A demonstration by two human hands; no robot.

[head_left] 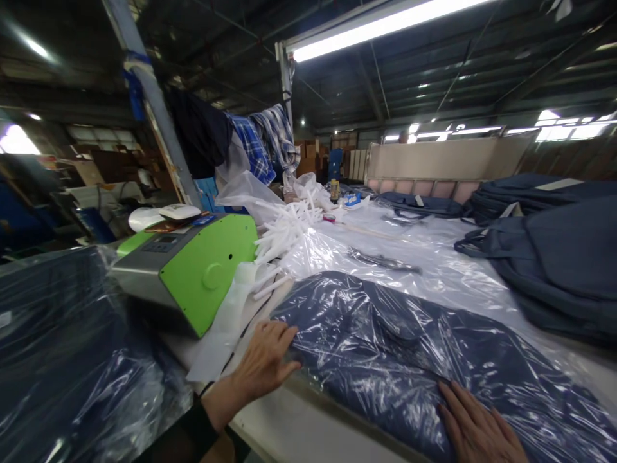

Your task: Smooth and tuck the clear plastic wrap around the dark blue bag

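The person's left hand lies flat and open, fingers together, at the left end of a navy garment sealed in a clear plastic bag; the fingertips touch the bag's edge while the palm rests on the white sheet of material beside it, and nothing is gripped. The right hand also lies open, palm down, its fingers spread and pressed onto the top of the same bag near the lower right of the view, holding nothing. The bagged garment stretches across the near edge of the white work table, between the two hands. Just left of the left hand stands a green and grey machine with a control panel on its top. Behind it, a heap of white plastic strips spills over loose clear plastic film that covers the middle of the table. Stacks of unbagged navy garments sit at the right, well apart from the hands. More bagged navy fabric fills the lower left. Plaid shirts hang from a post behind the machine.
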